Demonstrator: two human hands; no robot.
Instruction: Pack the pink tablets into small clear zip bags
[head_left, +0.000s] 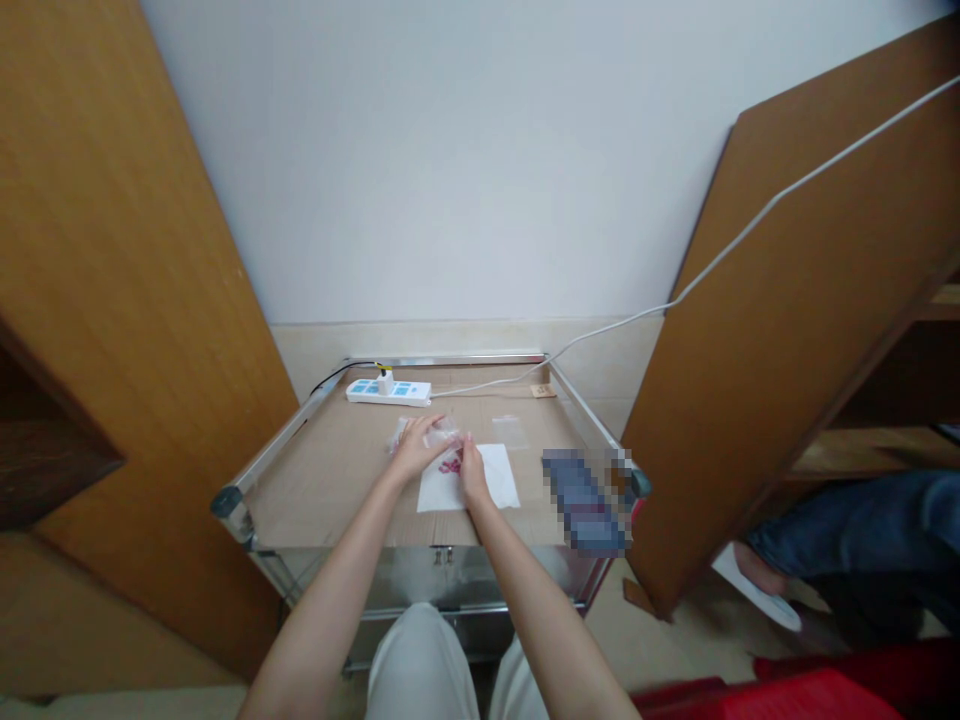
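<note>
My left hand (415,447) grips a small clear plastic bag (442,436) over the cardboard-covered cart top (337,470). My right hand (472,468) pinches at the same bag or at the small pink pieces (451,465) lying on a white sheet of paper (495,480). Both hands meet at the paper's upper left corner. I cannot make out exactly what the right fingertips hold.
A white power strip (388,392) with a plug lies at the cart's back, its white cable (750,235) running up to the right. Another clear bag (511,430) lies behind the paper. A blurred dark object (585,500) sits at the cart's right. Wooden boards flank the cart; another person's leg (847,540) is at right.
</note>
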